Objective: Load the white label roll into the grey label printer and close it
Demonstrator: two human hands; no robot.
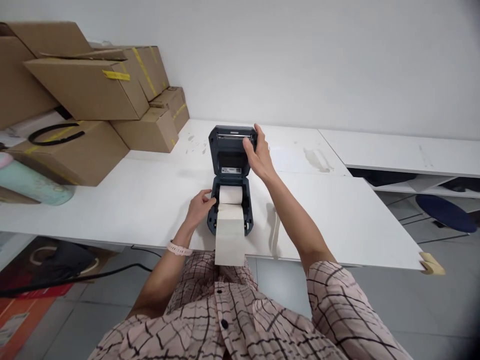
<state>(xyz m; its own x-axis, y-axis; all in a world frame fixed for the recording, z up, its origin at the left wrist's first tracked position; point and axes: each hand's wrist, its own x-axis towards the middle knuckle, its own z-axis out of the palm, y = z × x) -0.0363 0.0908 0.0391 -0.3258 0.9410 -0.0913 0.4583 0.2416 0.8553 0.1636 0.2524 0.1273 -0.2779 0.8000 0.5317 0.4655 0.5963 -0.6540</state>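
A dark label printer [247, 200] stands on the white table with its lid [232, 159] swung up and back. Inside it sits a roll of white paper [230, 194], whose strip [230, 242] runs out over the front and hangs past the table edge. My right hand [260, 155] grips the lid's upper right corner, thumb on the inner face and fingers behind. At the printer's left wall is my left hand [200, 206], its thumb and fingers closed on the rim. A curled paper strip [275, 235] lies right of the printer.
Cardboard boxes [86, 90] are stacked at the left, against the wall. A black ring-shaped band [56, 135] rests on one, and a mint-green bottle [33, 181] lies nearby. Brown tape [432, 263] is at the table's right corner, with a blue stool [446, 212] beyond.
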